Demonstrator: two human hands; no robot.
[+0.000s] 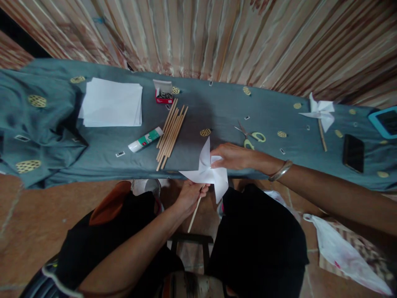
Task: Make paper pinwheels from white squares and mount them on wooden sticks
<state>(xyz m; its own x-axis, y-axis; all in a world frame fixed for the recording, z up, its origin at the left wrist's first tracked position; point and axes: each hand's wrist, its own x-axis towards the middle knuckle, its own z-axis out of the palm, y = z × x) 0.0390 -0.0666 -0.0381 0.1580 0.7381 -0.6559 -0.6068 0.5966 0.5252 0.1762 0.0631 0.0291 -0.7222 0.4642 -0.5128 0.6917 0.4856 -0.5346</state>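
Note:
A white paper pinwheel (203, 174) is held over the near edge of the cloth, its folded blades spread around a small pin at the centre. My left hand (190, 195) is closed around the wooden stick (194, 215) just behind and below the blades; the stick's lower end points down toward my lap. From the right, my right hand (228, 156) grips the paper near the centre, thumb by the pin and fingers partly behind a blade. The stick's upper end is hidden by the paper.
On the cloth (223, 120) lie white paper sheets (113, 103), a glue stick (145, 139), several wooden sticks (171, 134), a red box of pins (163, 95) and scissors (249, 135). Another pinwheel (322, 111), a phone (353, 153) and a blue-framed device (386, 122) are at right.

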